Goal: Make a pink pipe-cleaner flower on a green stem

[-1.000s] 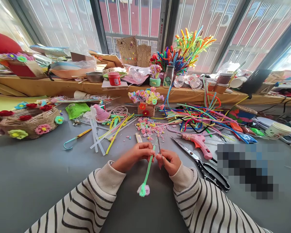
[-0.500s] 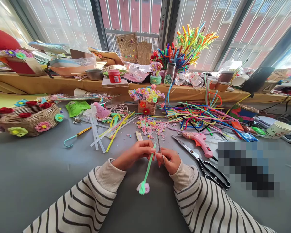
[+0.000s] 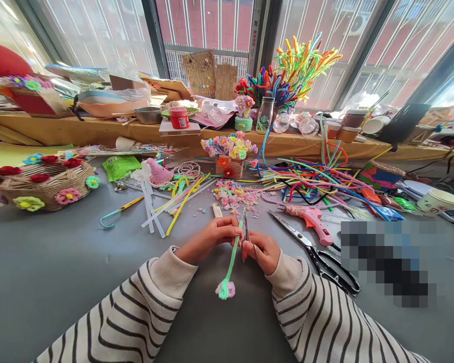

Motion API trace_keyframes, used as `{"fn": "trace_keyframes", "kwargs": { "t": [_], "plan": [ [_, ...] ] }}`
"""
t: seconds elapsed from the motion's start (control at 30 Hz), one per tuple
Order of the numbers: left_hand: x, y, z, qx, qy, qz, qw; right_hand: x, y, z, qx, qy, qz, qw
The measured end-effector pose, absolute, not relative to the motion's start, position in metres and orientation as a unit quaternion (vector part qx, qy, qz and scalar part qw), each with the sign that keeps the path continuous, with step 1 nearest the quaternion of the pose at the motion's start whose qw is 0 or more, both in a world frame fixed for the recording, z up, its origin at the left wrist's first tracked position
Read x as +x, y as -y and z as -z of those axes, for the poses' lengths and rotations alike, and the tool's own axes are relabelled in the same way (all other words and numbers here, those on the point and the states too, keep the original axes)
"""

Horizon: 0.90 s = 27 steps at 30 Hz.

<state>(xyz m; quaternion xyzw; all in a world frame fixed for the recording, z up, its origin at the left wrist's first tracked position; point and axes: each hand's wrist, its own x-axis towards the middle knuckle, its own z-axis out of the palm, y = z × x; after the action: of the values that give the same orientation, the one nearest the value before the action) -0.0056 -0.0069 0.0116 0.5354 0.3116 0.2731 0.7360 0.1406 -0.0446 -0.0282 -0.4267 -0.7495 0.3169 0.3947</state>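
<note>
My left hand (image 3: 219,237) pinches the upper part of a green pipe cleaner (image 3: 233,259). A curled pink and green pipe-cleaner flower (image 3: 226,290) hangs at its lower end, towards me. My right hand (image 3: 263,250) is closed around the handles of small metal scissors (image 3: 246,229), whose blades point away from me beside the stem's upper end. Whether the blades touch the stem I cannot tell. Beyond both hands lies a heap of pink, yellow and green fuzz clippings (image 3: 236,196).
Large black-handled scissors (image 3: 306,242) and a pink glue gun (image 3: 312,222) lie right of my right hand. Behind them spreads a pile of pipe cleaners (image 3: 306,179). Clear glue sticks (image 3: 151,209) and a flower-trimmed basket (image 3: 45,186) are on the left.
The scissors have shifted slightly left, closer to the stem, and the blades look a little more spread. The flower end has swung slightly up and right.
</note>
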Motion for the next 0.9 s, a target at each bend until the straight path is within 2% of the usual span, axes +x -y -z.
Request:
{"fn": "trace_keyframes", "kwargs": {
  "t": [0.63,0.9],
  "plan": [
    [-0.0049,0.0062,-0.0120,0.537,-0.322,-0.276,0.730,0.1419,0.0417,0.0296,-0.439,0.763,-0.267,0.392],
    [-0.0056,0.0061,-0.0117,0.531,-0.311,-0.273,0.739,0.1423,0.0423,0.0286,-0.415,0.761,-0.302,0.396]
  ]
}}
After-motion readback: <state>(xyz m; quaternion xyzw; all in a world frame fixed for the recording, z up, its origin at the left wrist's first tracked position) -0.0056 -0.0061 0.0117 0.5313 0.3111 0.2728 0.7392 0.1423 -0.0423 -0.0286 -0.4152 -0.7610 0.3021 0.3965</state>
